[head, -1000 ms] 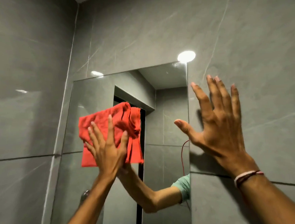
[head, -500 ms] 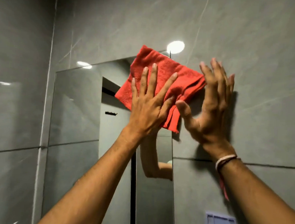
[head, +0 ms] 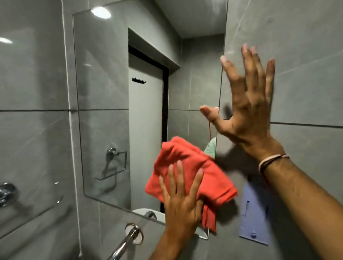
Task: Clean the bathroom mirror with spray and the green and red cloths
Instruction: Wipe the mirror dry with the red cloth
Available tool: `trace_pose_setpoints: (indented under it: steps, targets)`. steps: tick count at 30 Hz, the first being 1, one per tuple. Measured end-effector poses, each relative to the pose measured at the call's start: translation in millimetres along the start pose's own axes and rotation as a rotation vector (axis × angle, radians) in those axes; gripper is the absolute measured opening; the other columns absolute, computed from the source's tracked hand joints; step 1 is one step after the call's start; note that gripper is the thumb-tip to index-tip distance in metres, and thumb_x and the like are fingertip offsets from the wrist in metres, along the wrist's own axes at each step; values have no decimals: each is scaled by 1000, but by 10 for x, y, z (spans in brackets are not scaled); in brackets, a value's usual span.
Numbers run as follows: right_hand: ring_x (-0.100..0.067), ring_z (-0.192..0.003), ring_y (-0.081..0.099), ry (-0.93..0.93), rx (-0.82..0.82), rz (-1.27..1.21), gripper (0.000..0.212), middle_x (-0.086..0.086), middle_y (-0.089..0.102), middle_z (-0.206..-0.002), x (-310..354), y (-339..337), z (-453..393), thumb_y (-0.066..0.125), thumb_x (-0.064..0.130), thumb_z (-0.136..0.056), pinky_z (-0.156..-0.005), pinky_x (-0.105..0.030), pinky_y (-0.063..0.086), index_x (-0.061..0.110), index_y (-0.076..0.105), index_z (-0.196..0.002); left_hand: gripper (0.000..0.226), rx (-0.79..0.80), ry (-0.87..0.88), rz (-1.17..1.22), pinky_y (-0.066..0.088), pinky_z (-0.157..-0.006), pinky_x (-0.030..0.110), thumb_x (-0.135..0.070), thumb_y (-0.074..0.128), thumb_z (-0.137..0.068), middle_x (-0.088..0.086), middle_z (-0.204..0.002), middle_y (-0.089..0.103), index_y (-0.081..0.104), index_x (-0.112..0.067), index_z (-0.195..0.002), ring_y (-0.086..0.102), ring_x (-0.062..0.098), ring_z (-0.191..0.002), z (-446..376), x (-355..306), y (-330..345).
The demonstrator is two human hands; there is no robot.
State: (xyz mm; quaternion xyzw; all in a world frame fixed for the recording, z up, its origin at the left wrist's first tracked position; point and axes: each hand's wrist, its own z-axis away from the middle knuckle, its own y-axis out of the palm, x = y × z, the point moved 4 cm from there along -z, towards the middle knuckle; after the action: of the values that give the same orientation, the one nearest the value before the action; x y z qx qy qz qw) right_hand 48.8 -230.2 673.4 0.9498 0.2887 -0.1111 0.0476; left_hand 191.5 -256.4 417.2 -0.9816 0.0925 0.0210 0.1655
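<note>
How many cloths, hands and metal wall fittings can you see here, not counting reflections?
Cloths: 1, the red terry cloth.
Hands: 2, the left hand flat on the cloth and the bare right hand against the grey tiled wall.
Metal wall fittings: 2, the chrome tap spout and the chrome shelf bracket.
Total: 5.

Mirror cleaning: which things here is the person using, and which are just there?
Being used:
- mirror
- red cloth, pressed flat on the mirror's lower right corner by the left hand
- right hand, open against the wall

Just there:
- tap
- glass shelf
- purple holder
- grey wall tiles
</note>
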Motion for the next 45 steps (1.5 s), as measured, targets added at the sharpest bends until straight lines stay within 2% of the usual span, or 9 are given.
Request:
trace_pose_setpoints:
  steps: [5, 9, 13, 18, 24, 32, 35, 39, 45]
  targets:
    - [-42, -155, 27, -105, 114, -13, 93, -29, 31, -164, 452, 101, 606, 48, 81, -86, -125, -67, 14, 21, 42, -156, 83, 9, -472, 45, 11, -124, 61, -20, 38, -84, 14, -171, 1, 10, -23, -162, 6, 36, -158, 555, 518, 57]
    - [-42, -156, 25, -92, 153, 17, 94, -29, 29, -164, 460, 133, 814, 47, 82, -86, -125, -68, 12, 23, 36, -157, 79, -61, -1018, 204, 10, -124, 62, -45, 25, -89, 13, -171, 6, 38, 0, -153, 7, 34, -159, 352, 1188, -69]
    - [-41, -157, 22, -35, 104, 90, 93, -27, 25, -167, 181, 115, 723, 42, 82, -87, -124, -70, 14, 25, 29, -160, 65, -214, -1278, 264, 10, -122, 64, -48, 42, -103, 11, -173, 7, 25, -24, -161, 4, 30, -159, -46, 1978, -283]
    - [-41, -158, 18, 18, 57, 72, 95, -26, 21, -168, -57, 77, 490, 37, 83, -88, -125, -68, 11, 26, 22, -162, 68, -290, -1094, 232, 9, -122, 65, -62, 34, -99, 10, -173, 4, 14, -40, -160, 1, 28, -160, -919, 2263, -596]
    - [-43, -158, 19, 47, 25, 49, 102, -27, 21, -168, -77, 87, 433, 34, 88, -84, -126, -67, 11, 27, 15, -163, 80, -262, -485, 126, 7, -117, 73, -80, 25, -87, 14, -172, -3, 10, -47, -158, -6, 31, -159, -2285, 1466, -958]
    - [-40, -158, 22, 55, -30, 38, 101, -27, 26, -166, -93, 33, 502, 38, 85, -85, -126, -66, 12, 22, 23, -162, 74, -139, 25, 23, 6, -118, 75, -59, 39, -92, 18, -172, -2, 23, -35, -160, -1, 38, -159, -1085, 623, -343]
    - [-40, -157, 23, 45, -40, 33, 101, -27, 27, -166, -111, 17, 529, 40, 85, -85, -126, -67, 14, 21, 27, -161, 70, -137, -35, 7, 9, -118, 74, -54, 35, -95, 19, -171, 5, 16, -40, -161, 4, 40, -158, -721, 872, -279]
    - [-42, -156, 27, 36, -26, 15, 98, -28, 30, -164, -59, 27, 499, 42, 84, -85, -123, -70, 17, 21, 28, -159, 80, -239, -480, 130, 6, -117, 77, -55, 34, -85, 16, -171, 3, -1, -46, -156, 5, 38, -158, -1183, 1675, -611]
    - [-38, -157, 24, -28, 29, 34, 104, -25, 28, -166, -1, 136, 490, 42, 87, -82, -126, -67, 14, 19, 28, -160, 75, -343, -621, 252, 4, -127, 55, -55, 34, -95, 18, -172, 3, 23, -20, -161, 0, 32, -159, -2341, 2247, -1013]
